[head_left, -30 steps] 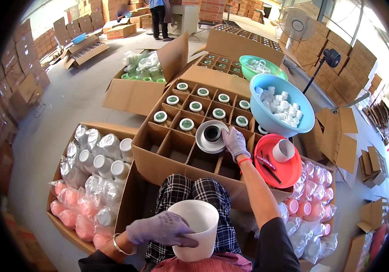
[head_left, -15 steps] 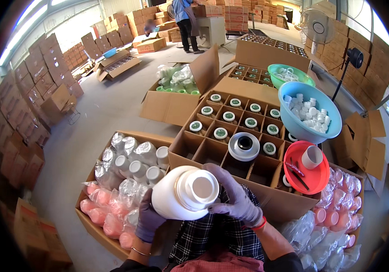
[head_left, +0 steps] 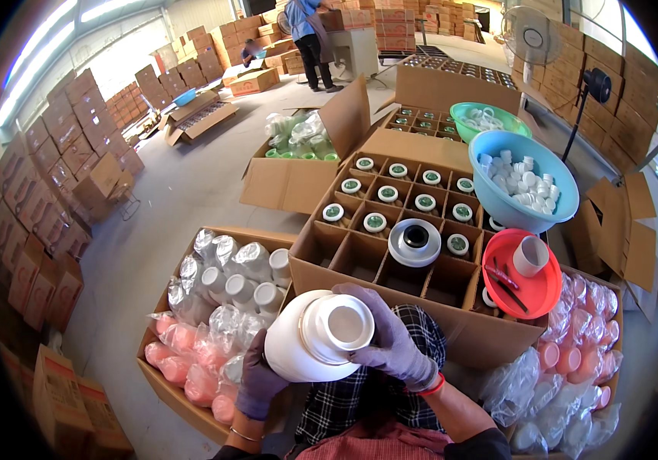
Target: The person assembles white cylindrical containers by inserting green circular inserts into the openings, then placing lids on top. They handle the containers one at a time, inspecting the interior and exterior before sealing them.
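A large white plastic jar (head_left: 298, 337) with a wide uncapped neck is tilted in front of me above my lap. My left hand (head_left: 260, 376), gloved in grey-purple, grips its lower left side. Gloved alike, my right hand (head_left: 394, 337) holds it at the right by the neck and shoulder, fingers curled around. Just beyond stands a divided carton (head_left: 421, 307), where several jars with white-and-green caps (head_left: 375, 222) sit in the cells. A white round piece with a black centre (head_left: 415, 238) rests over the carton's dividers.
A blue basin (head_left: 490, 199) of small white caps, a green basin (head_left: 524, 126) and a red bowl (head_left: 539, 295) with a white cup sit at the right. Cartons of bagged pink and white bottles (head_left: 191, 360) flank me. A person (head_left: 310, 42) stands far back.
My view has shifted slightly, so the surroundings sit a little differently. The jar and both hands appear slightly lower; the right fingers have moved a little around its neck.
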Demonstrator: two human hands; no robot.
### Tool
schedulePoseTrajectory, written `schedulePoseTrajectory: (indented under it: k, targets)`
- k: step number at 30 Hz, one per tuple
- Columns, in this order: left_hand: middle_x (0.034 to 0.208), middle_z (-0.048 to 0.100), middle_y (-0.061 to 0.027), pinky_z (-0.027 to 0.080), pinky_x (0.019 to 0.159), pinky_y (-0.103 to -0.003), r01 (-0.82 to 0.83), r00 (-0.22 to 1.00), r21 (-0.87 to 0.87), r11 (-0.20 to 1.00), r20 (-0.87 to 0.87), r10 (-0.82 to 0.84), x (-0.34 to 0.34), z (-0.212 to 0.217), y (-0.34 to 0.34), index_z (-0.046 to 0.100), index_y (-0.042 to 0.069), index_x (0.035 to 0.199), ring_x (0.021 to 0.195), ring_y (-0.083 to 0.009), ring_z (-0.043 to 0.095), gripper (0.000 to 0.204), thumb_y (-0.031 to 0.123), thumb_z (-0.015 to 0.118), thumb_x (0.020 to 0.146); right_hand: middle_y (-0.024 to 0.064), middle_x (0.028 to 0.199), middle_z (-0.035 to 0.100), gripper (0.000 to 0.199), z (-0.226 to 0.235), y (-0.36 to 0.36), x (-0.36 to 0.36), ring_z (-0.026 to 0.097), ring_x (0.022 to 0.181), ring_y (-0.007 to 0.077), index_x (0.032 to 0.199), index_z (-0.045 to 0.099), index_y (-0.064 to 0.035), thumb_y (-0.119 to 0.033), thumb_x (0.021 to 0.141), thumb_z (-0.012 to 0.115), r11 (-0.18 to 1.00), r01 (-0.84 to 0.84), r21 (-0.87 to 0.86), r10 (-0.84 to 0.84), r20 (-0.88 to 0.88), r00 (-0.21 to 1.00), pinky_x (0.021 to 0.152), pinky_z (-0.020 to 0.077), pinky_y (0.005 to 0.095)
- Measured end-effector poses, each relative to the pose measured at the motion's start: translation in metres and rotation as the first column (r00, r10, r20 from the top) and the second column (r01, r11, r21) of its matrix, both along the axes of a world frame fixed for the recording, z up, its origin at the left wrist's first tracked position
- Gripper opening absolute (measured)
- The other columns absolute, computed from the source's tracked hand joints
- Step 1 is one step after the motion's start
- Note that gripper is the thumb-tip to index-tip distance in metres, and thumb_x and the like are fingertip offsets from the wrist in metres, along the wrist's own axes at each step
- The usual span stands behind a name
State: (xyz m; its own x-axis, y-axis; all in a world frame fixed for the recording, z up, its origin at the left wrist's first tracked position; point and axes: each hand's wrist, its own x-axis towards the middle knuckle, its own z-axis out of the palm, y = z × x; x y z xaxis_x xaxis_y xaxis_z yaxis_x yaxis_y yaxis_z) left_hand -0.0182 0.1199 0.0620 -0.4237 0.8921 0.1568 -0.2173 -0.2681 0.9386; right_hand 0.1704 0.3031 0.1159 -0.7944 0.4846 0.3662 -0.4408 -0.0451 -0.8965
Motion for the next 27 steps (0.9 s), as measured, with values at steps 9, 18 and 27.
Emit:
schedulePoseTrajectory:
  k: [9, 18, 27]
  targets:
    - [0.150, 0.045, -0.0173, 0.033, 0.116, -0.036, 0.148, 0.840, -0.246, 0.958, -0.480, -0.253, 0.020, 0.133, 0.021, 0.038, -0.005, 0.146, 0.141, -0.0242, 0.039, 0.074, 0.019, 0.076, 0.087, 0.0094, 0.135, 0.051, 0.074, -0.002, -0.032, 0.034, 0.048, 0.129, 0.0218, 0.143, 0.046, -0.0004, -0.023, 0.081, 0.080, 0.907, -0.023, -0.421, 0.076, 0.108, 0.991, 0.112, 0.0348, 0.0347]
    - [0.118, 0.068, -0.0093, 0.049, 0.099, -0.030, 0.495, 0.761, -0.673, 0.550, 0.030, -0.648, 0.054, 0.089, 0.063, 0.054, 0.000, 0.137, 0.109, -0.0165, 0.063, 0.076, 0.025, 0.086, 0.073, 0.0120, 0.092, 0.067, 0.024, -0.007, 0.026, 0.123, 0.065, 0.089, 0.0314, 0.093, 0.070, -0.0074, -0.028, 0.082, 0.077, 0.483, 0.346, 0.804, -0.727, 0.148, 0.670, 0.081, 0.0526, 0.0415]
    - [0.113, 0.070, -0.0055, 0.049, 0.098, -0.033, 0.509, 0.782, -0.650, 0.564, 0.077, -0.618, 0.042, 0.097, 0.061, 0.065, 0.002, 0.124, 0.107, -0.0160, 0.064, 0.065, 0.019, 0.086, 0.065, 0.0200, 0.091, 0.071, 0.030, -0.060, 0.178, 0.214, 0.069, 0.090, 0.0353, 0.105, 0.073, -0.0060, -0.027, 0.083, 0.068, 0.618, 0.208, 0.758, -0.786, 0.587, 0.193, 0.080, 0.0538, 0.0439]
